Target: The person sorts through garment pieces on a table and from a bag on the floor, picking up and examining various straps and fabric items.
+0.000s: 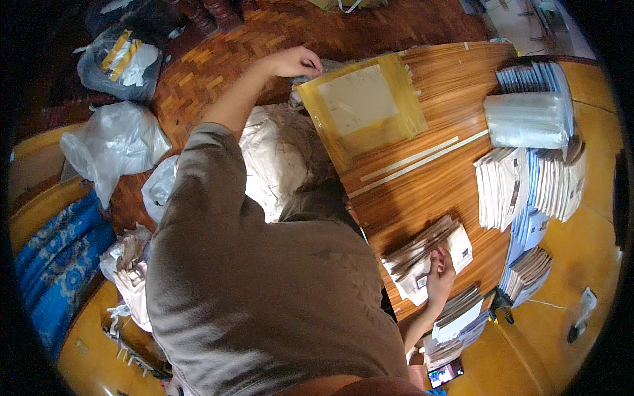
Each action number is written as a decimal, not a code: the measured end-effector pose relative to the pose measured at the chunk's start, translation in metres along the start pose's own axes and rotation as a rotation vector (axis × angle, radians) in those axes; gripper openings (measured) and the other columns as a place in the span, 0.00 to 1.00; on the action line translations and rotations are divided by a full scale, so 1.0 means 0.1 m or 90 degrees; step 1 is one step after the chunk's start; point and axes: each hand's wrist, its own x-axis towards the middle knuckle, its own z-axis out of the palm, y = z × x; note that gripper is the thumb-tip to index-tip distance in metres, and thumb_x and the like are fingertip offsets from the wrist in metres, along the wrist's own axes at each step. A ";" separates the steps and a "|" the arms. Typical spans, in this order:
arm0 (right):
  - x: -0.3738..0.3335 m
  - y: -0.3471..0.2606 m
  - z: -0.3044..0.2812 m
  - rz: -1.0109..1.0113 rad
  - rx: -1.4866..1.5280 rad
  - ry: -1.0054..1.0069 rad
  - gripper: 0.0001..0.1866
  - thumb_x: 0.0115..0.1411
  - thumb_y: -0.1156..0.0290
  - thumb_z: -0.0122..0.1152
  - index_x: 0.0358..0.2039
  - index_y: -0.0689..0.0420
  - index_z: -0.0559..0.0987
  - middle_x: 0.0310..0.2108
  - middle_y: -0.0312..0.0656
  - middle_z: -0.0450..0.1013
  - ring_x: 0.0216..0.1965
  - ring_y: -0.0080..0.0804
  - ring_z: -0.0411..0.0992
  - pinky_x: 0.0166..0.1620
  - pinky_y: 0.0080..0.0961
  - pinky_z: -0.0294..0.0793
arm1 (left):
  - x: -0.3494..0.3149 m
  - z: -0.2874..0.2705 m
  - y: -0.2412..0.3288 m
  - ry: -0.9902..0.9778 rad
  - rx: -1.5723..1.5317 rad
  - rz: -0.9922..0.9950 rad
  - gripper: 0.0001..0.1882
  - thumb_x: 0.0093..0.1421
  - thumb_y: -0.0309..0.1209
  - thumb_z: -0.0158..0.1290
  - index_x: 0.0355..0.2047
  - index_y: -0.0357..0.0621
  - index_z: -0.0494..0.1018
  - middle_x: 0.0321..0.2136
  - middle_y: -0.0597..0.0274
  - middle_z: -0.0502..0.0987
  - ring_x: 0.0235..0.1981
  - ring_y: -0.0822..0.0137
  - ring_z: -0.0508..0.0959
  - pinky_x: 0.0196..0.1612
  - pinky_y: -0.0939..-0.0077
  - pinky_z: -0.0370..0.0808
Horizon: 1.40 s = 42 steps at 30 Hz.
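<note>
My left hand (298,63) reaches out at the far side, over the table's far left corner. Its fingers are curled together in a pinch; whatever they hold is too small to make out. Just beside it lies some crumpled clear plastic (295,98). My right hand (440,274) is at a stack of folded cream garments (413,264) by the table's near edge, its fingers bent against the garments. Taped onto the wooden table (449,99) is a pale rectangular sheet (356,99), bordered by yellow tape.
Pale strips (422,162) run across the tabletop. Stacks of folded garments (503,188) and clear plastic sleeves (528,119) line the right side. A heap of cream cloth (277,152) lies left of the table. Plastic bags (115,142) stand on the floor; a lit phone (446,374) lies lower right.
</note>
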 end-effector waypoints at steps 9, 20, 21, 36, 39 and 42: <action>0.14 -0.13 0.03 -0.003 -0.010 -0.046 0.22 0.71 0.60 0.61 0.56 0.63 0.79 0.42 0.42 0.81 0.41 0.25 0.77 0.42 0.25 0.74 | 0.93 0.58 -0.88 -0.076 0.519 -0.230 0.15 0.66 0.37 0.54 0.49 0.47 0.83 0.47 0.53 0.84 0.50 0.50 0.82 0.52 0.57 0.80; -0.01 0.11 0.03 0.007 0.031 -0.017 0.22 0.72 0.60 0.58 0.57 0.64 0.78 0.43 0.44 0.81 0.40 0.26 0.76 0.41 0.24 0.73 | 0.06 -0.30 0.25 0.017 0.358 -0.052 0.25 0.57 0.38 0.61 0.55 0.47 0.79 0.51 0.50 0.82 0.55 0.52 0.80 0.57 0.58 0.77; 0.00 0.11 0.03 0.013 0.030 -0.028 0.22 0.72 0.60 0.58 0.57 0.64 0.78 0.43 0.44 0.81 0.40 0.26 0.76 0.42 0.24 0.73 | -0.02 -0.39 0.14 0.025 0.288 -0.032 0.26 0.58 0.39 0.61 0.56 0.47 0.78 0.52 0.50 0.81 0.55 0.50 0.80 0.57 0.57 0.77; 0.05 0.01 -0.06 0.010 -0.016 -0.085 0.23 0.72 0.59 0.58 0.58 0.64 0.76 0.43 0.46 0.83 0.40 0.28 0.76 0.43 0.29 0.73 | -0.48 -0.34 -0.33 0.375 0.020 -0.011 0.18 0.62 0.39 0.62 0.50 0.46 0.81 0.45 0.50 0.84 0.47 0.54 0.83 0.54 0.63 0.78; 0.04 0.11 -0.03 -0.002 -0.010 -0.073 0.21 0.72 0.61 0.58 0.57 0.63 0.77 0.43 0.45 0.83 0.39 0.27 0.76 0.43 0.28 0.73 | -0.44 -0.15 -0.21 0.386 -0.003 -0.061 0.16 0.64 0.30 0.59 0.52 0.45 0.79 0.42 0.61 0.84 0.46 0.67 0.81 0.53 0.66 0.77; 0.00 0.14 -0.02 -0.011 0.006 -0.060 0.18 0.72 0.63 0.58 0.55 0.63 0.78 0.42 0.45 0.82 0.39 0.27 0.77 0.43 0.27 0.73 | -0.38 -0.03 0.24 0.382 -0.124 0.080 0.15 0.62 0.32 0.59 0.48 0.42 0.81 0.41 0.61 0.85 0.46 0.68 0.81 0.52 0.68 0.77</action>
